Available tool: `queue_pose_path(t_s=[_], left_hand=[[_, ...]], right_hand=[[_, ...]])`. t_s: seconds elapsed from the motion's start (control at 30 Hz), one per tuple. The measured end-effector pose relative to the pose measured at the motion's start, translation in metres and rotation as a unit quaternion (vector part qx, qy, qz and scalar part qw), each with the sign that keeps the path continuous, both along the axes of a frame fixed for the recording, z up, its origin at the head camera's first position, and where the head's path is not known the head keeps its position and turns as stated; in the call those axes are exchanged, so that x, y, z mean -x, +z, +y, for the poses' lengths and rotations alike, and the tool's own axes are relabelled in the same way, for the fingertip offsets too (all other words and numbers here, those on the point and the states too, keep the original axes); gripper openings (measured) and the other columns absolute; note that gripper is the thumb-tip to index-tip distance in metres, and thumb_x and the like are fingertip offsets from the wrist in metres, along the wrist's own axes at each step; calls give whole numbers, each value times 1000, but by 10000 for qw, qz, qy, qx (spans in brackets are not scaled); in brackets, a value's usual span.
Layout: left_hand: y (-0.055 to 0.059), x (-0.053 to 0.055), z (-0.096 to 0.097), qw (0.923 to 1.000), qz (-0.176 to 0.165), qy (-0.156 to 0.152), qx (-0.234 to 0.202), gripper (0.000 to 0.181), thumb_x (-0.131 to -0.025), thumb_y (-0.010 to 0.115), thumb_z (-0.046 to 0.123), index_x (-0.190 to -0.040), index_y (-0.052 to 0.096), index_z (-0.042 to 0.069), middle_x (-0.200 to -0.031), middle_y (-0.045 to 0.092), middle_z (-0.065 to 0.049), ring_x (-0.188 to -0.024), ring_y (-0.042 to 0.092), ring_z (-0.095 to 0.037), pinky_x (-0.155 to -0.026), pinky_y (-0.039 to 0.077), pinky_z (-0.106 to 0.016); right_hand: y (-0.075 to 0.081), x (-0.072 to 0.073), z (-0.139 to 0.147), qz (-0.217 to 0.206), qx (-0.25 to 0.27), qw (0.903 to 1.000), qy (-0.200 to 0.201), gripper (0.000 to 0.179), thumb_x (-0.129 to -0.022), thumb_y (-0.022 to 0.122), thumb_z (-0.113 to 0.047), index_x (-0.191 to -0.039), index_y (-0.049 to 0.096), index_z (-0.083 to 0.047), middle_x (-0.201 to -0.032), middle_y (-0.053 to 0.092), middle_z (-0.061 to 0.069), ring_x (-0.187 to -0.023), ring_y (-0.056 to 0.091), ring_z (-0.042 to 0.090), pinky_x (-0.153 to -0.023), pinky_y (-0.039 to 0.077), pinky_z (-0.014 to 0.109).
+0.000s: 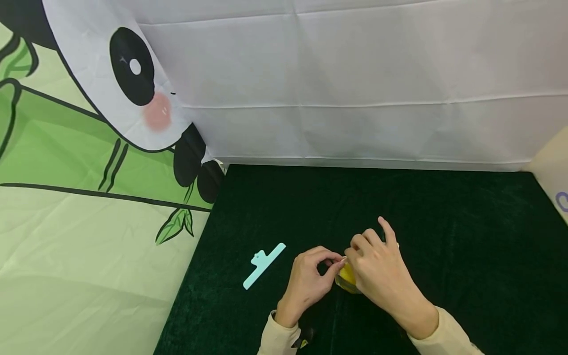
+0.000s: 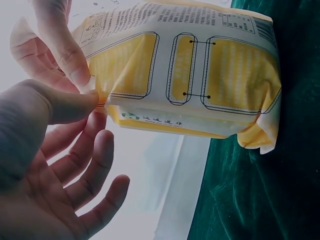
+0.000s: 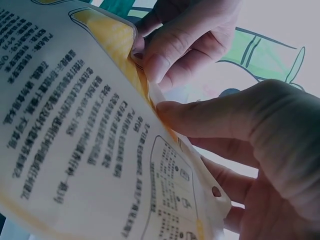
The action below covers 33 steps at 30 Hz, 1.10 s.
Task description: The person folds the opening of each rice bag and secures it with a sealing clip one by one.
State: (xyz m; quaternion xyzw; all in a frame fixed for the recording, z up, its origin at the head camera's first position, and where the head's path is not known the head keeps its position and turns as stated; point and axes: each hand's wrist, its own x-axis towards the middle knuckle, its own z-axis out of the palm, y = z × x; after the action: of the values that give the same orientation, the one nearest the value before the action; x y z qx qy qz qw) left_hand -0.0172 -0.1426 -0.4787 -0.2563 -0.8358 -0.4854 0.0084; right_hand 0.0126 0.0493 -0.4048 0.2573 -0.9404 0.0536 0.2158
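A yellow and white printed packet (image 1: 347, 279) is held up between the two hands over the dark green cloth. My left hand (image 1: 309, 277) pinches the packet's top edge between thumb and index finger, its other fingers loosely spread in the left wrist view. Close beside it, my right hand (image 1: 380, 264) pinches the same edge with thumb and finger. Rows of small dark print cover the packet's side (image 3: 75, 125) in the right wrist view. To the left of my left hand lies a mint-coloured bag clip (image 1: 264, 266), touched by neither hand. Whether the packet is sealed, I cannot tell.
Dark green cloth (image 1: 443, 212) covers the table. A white sheet (image 1: 355, 74) hangs along the back edge, and a panda-and-bamboo printed sheet (image 1: 66, 143) hangs at the left. Pale fabric (image 1: 552, 167) borders the right side.
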Motion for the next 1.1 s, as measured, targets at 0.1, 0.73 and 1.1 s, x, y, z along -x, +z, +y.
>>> queue_pose_path(t_s=[0.1, 0.73, 1.1], left_hand=[[-1, 2, 9, 10000, 4, 89, 29, 10, -102, 74, 26, -102, 79, 18, -97, 74, 7, -84, 64, 0, -75, 60, -29], [-4, -10, 21, 9998, 149, 104, 51, 3, -98, 77, 16, -100, 79, 14, -95, 75, 5, -84, 64, -1, -75, 60, -29], [-4, -6, 18, 9998, 127, 136, 23, 4, -99, 76, 17, -101, 79, 15, -96, 75, 5, -85, 64, -1, -75, 60, -30]], right_hand=[[-3, 5, 8, 16, 16, 10000, 65, 17, -77, 94, -16, -83, 80, -9, -91, 73, 8, -94, 66, 32, -114, 37, 77], [-11, -10, 11, -15, 32, 10000, 14, 10, -77, 89, -9, -83, 81, -8, -90, 73, 7, -93, 65, 31, -113, 36, 79], [-9, -3, 8, -139, -95, 9999, 28, 16, -74, 93, -12, -84, 81, -9, -92, 73, 7, -95, 65, 31, -113, 36, 78]])
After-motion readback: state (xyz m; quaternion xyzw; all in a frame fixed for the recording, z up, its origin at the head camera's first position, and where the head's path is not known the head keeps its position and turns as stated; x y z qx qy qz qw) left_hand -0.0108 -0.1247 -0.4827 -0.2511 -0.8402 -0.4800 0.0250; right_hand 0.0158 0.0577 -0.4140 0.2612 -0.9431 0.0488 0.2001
